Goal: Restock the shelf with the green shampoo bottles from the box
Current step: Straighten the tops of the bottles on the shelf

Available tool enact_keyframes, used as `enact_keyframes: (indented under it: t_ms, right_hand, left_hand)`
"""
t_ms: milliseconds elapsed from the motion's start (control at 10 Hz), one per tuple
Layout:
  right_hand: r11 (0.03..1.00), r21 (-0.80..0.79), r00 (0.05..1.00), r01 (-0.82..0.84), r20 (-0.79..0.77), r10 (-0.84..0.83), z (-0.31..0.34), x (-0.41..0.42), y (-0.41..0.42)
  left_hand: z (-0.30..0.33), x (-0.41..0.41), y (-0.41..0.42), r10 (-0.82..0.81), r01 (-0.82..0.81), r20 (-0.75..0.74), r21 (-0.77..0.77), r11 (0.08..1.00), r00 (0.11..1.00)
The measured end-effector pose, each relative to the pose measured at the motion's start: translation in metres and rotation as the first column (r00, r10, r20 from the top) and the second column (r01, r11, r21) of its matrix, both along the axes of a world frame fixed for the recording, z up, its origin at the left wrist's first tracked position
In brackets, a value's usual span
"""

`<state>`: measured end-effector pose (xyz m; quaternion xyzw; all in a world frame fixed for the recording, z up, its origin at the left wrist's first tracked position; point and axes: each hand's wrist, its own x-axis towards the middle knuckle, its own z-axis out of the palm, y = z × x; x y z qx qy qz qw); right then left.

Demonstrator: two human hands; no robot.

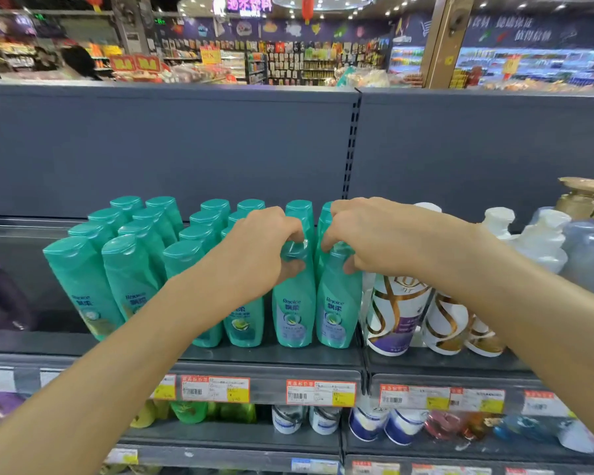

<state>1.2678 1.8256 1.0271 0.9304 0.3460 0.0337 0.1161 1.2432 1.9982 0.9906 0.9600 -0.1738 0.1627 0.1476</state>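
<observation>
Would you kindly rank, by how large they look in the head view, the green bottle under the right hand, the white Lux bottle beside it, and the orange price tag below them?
1-2. Green bottle and Lux bottle: alike, and arms hide parts of both, so unranked.
3. Price tag: clearly smallest.

Green shampoo bottles (294,303): glossy smooth plastic, caps same sheen. White bottles (396,317): glossy plastic, gold swirl print. Pump bottle (578,200): shiny gold-toned plastic. Shelf (271,358): matt dark grey painted metal. Back panel (168,149): matt grey, smooth. Price labels (319,392): paper behind clear glossy strip.
</observation>
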Motion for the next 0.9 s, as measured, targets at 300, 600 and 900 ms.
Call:
enact_keyframes:
  t_ms: [300,600,900]
  right_hand:
    - [0.999,0.029,0.997,-0.031,0.072,0.028,-0.006,-0.002,-0.007]
    - [0.997,0.064,0.995,-0.045,0.096,0.039,-0.009,-0.002,-0.004]
    - [0.998,0.056,0.991,-0.006,0.13,-0.002,-0.013,-0.008,-0.007]
  left_hand:
    - [-0.01,-0.013,-0.005,-0.051,0.048,0.027,0.1,0.994,0.998]
    - [-0.017,-0.009,-0.003,-0.061,0.054,0.086,0.081,0.995,0.994]
    - [-0.023,-0.018,0.003,-0.067,0.058,0.18,0.051,0.997,0.981]
